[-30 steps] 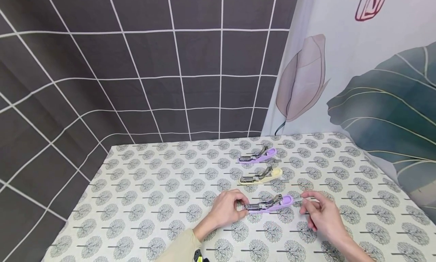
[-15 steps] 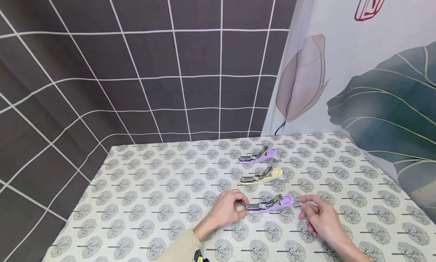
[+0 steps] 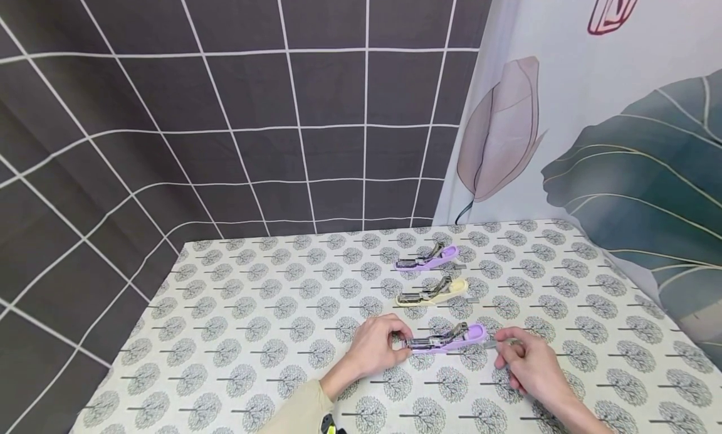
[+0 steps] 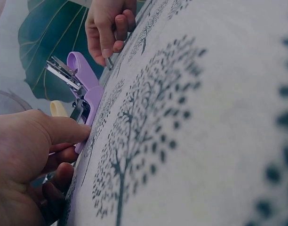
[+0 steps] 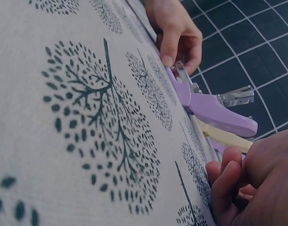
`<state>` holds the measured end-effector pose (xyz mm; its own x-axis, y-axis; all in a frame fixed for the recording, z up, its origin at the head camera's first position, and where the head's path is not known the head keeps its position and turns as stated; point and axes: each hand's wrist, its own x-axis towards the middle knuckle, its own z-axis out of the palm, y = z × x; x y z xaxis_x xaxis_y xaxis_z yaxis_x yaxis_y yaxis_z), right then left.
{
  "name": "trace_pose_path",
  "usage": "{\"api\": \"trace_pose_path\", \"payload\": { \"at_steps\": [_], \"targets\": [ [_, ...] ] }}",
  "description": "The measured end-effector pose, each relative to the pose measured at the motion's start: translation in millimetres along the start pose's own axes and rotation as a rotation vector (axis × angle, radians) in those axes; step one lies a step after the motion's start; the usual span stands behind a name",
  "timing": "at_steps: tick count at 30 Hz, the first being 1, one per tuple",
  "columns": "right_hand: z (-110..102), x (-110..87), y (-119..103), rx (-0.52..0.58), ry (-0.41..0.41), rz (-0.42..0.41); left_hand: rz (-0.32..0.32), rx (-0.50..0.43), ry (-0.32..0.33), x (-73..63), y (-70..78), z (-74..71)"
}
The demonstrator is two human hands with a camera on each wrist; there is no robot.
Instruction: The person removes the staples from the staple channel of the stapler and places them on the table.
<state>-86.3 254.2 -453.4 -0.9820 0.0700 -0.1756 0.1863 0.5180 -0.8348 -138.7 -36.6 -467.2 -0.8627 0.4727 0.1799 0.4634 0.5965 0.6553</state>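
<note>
An opened purple stapler lies nearest to me, its metal magazine exposed and its purple top swung back to the right. My left hand pinches its left end between thumb and fingers. Just right of the stapler, my right hand pinches a thin grey staple strip between thumb and index finger. In the left wrist view the strip pokes out below those fingertips, close to the cloth. In the right wrist view the strip is hidden behind the fingers.
Behind lie an opened yellow stapler with a grey staple strip beside it, and another opened purple stapler at the back. A tree-patterned cloth covers the table. A dark gridded curtain hangs behind.
My right hand has shifted slightly towards me, and the staple strip in it has come down a little and changed its angle. The left hand and the staplers have stayed put.
</note>
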Motion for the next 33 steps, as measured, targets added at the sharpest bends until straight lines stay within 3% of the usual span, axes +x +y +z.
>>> {"api": "trace_pose_path", "payload": {
  "at_steps": [17,33],
  "targets": [
    [-4.2,2.5,-3.5,-0.038,-0.044,0.016,0.024,0.01,0.016,-0.1,-0.8,0.4],
    [-8.2,2.4,-1.0,0.037,-0.068,0.033,0.013,-0.038,-0.022,-1.1,-3.4,-0.9]
  ]
}}
